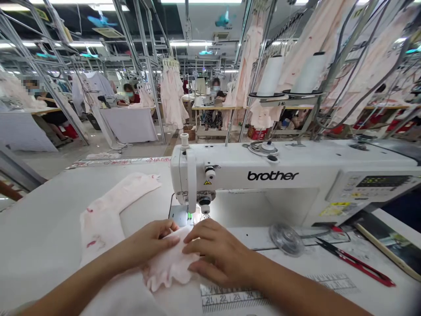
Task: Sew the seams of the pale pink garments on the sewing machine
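Note:
A pale pink ruffled fabric piece [169,264] lies in front of the needle area of a white sewing machine [230,166]. My left hand [156,239] grips its left edge between thumb and fingers. On the right side of the cloth, my right hand [213,250] rests with bent fingers, the fingertips pinching or pressing the fabric near the presser foot. The cloth's far end reaches towards the lit needle plate [180,215], where the hands partly hide it. More of the pink printed fabric [101,224] spreads over the table to the left, beyond my left forearm.
Right of the hands lie a clear round bobbin case [287,239], red-handled thread snips [357,262] and a phone-like object [391,241]. A ruler [235,298] is on the table's front. Thread cones [270,77] stand above the machine. Co-workers sit at machines farther back.

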`<action>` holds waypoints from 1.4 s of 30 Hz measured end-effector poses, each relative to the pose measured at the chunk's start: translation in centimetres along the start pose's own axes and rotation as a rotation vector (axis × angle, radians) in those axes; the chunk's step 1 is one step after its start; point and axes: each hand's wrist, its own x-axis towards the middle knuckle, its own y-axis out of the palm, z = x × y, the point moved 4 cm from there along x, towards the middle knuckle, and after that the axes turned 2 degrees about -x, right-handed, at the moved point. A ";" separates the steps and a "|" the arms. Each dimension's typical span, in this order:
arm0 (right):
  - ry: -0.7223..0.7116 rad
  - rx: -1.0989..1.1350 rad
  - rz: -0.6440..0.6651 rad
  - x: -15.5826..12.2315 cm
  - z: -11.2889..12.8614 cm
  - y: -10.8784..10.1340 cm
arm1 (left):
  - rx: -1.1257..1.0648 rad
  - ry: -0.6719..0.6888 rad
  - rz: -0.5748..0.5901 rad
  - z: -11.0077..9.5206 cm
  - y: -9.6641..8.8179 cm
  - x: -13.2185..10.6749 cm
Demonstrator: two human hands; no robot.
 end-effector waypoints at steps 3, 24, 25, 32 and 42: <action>0.025 -0.155 0.173 -0.4 -1.2 0.1 | 0.291 0.034 -0.123 -1.0 0.5 0.6; 0.038 -0.429 0.198 -0.4 -2.4 0.3 | 1.037 0.707 -0.277 0.1 2.1 -0.3; 0.039 -0.442 0.185 -0.4 -2.5 0.2 | 1.032 0.714 -0.266 -0.1 1.8 -0.1; 0.100 -0.466 0.188 -0.4 -2.9 0.2 | 1.003 0.739 -0.284 0.0 1.1 0.5; 0.087 -0.498 0.205 -0.4 -2.8 0.1 | 0.968 0.719 -0.301 -0.1 0.9 0.5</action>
